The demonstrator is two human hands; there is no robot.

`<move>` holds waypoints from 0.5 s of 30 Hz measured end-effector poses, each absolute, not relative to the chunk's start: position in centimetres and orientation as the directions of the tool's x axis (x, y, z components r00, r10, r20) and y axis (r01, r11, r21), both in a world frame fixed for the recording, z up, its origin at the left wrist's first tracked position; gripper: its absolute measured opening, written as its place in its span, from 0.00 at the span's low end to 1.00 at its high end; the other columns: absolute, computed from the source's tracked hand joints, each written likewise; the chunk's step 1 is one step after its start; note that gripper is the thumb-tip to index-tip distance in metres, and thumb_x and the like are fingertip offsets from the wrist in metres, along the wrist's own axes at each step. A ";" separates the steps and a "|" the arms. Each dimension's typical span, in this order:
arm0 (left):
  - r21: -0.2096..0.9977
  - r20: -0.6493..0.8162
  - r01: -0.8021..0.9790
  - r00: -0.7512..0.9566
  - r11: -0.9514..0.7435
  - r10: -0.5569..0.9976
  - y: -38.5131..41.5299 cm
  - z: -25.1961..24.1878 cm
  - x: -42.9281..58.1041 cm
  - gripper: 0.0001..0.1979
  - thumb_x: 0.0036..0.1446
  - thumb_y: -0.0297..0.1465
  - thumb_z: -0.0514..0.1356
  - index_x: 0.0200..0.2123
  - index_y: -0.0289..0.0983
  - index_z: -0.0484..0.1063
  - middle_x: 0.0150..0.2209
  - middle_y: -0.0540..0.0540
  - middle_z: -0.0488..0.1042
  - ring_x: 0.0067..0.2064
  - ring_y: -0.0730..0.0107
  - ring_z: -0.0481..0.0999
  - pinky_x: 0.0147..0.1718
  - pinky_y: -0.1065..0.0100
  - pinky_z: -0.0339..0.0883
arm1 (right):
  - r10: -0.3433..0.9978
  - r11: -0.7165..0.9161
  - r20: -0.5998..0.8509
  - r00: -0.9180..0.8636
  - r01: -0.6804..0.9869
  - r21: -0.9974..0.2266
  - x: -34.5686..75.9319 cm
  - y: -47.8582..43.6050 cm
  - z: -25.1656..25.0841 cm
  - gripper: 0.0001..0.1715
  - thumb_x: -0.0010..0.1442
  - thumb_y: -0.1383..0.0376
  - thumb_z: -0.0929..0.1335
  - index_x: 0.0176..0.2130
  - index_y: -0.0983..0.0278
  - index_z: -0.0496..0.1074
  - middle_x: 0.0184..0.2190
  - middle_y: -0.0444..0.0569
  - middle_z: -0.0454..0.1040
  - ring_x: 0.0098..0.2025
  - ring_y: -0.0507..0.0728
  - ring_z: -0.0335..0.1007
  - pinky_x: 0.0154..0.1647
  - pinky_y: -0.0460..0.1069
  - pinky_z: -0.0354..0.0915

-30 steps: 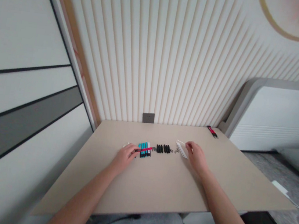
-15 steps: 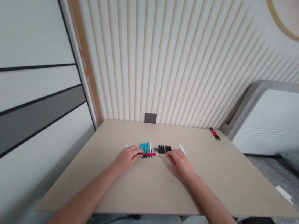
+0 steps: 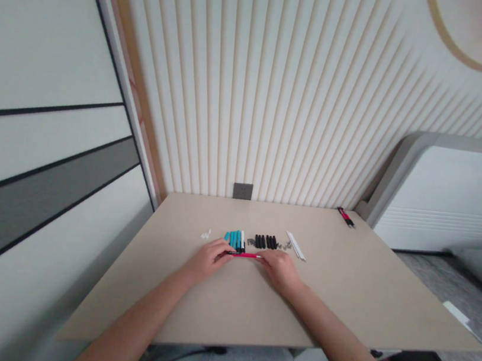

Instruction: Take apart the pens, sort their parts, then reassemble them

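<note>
Head view, and both hands are working together low over the table (image 3: 231, 313)! Left hand (image 3: 215, 254) has its fingers clenched around the black end of a red pen barrel (image 3: 246, 255), and that barrel lies level, bridging the gap to the right hand (image 3: 279, 266). Over on that side, the right fingertips pinch a white rod (image 3: 259, 257), only a short bit of it peeping out between them and the red.

Just beyond the grip, close by the left fingers, look at the turquoise barrels (image 3: 235, 237) in a row, a white barrel (image 3: 242, 238) beside them! Beyond the right hand, a row of black sleeves (image 3: 265, 242), with small grey pieces (image 3: 288, 246) near their right end, too tiny to make out. Right of those, white sticks (image 3: 296, 245) lie slanted. Small white bits (image 3: 206, 235) sit beyond the left hand, and far off to the right, red-and-black pens (image 3: 346, 217)!
</note>
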State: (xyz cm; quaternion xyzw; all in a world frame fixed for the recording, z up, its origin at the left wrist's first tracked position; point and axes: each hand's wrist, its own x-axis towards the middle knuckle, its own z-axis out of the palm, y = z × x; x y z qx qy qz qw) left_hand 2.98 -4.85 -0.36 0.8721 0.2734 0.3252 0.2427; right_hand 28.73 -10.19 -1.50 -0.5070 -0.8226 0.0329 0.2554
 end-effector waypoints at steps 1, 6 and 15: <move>0.598 0.432 0.330 0.635 -0.730 0.640 -4.9 -0.3 3.0 0.10 0.64 0.34 0.56 0.42 0.38 0.75 0.36 0.45 0.73 0.37 0.67 0.72 0.38 0.68 0.64 | 0.849 0.484 0.376 -0.372 0.833 -0.268 28.7 -10.1 -1.4 0.14 0.68 0.65 0.61 0.45 0.61 0.76 0.35 0.50 0.79 0.37 0.55 0.75 0.39 0.47 0.64; 0.608 0.416 0.333 0.639 -0.721 0.647 -5.0 0.1 3.2 0.11 0.63 0.35 0.56 0.40 0.37 0.75 0.34 0.45 0.71 0.35 0.68 0.70 0.36 0.69 0.63 | 0.806 0.530 0.363 -0.467 0.843 -0.093 28.7 -10.3 -1.1 0.14 0.67 0.67 0.63 0.47 0.61 0.74 0.33 0.51 0.79 0.35 0.55 0.74 0.40 0.47 0.61; 0.640 0.441 0.259 0.647 -0.723 0.622 -5.2 0.2 3.1 0.10 0.63 0.35 0.57 0.40 0.38 0.77 0.34 0.43 0.73 0.36 0.66 0.71 0.38 0.66 0.64 | 0.768 0.599 0.327 -0.550 0.798 -0.065 28.6 -10.9 -1.0 0.14 0.69 0.65 0.60 0.46 0.63 0.73 0.30 0.50 0.79 0.30 0.54 0.74 0.36 0.47 0.60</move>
